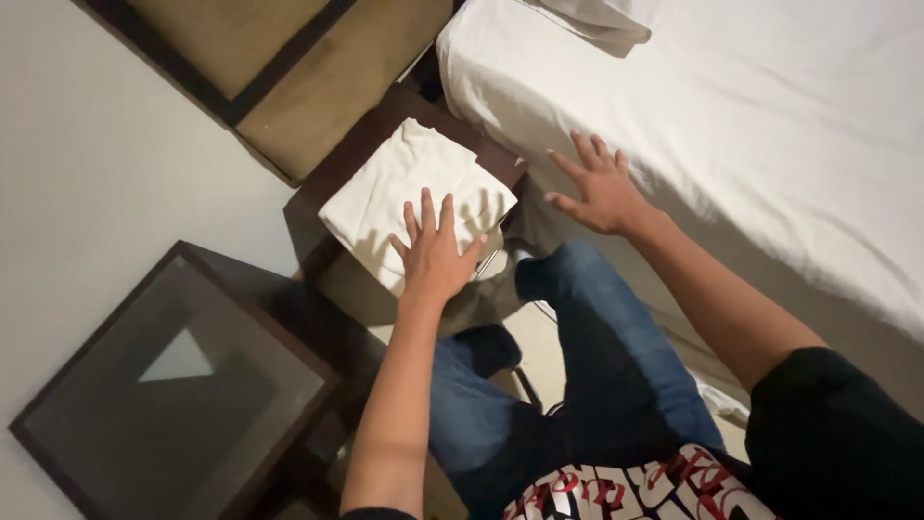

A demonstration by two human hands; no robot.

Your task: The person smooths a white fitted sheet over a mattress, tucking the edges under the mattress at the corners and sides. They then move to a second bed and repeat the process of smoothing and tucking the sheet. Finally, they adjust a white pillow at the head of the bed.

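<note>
cloth: folded white cloth (409,193) lies on dark bench (332,173), overhanging its near edge
left hand (435,252): open, fingers spread, flat on cloth's near edge
right hand (599,188): open, empty, right of cloth, over bed (770,125)
risk: a push could slide cloth off the bench; folds may loosen

Your left hand (435,252) lies palm down, fingers spread, arm extended forward. Your right hand (599,189) hovers open, fingers splayed, forearm angled inward.
</note>
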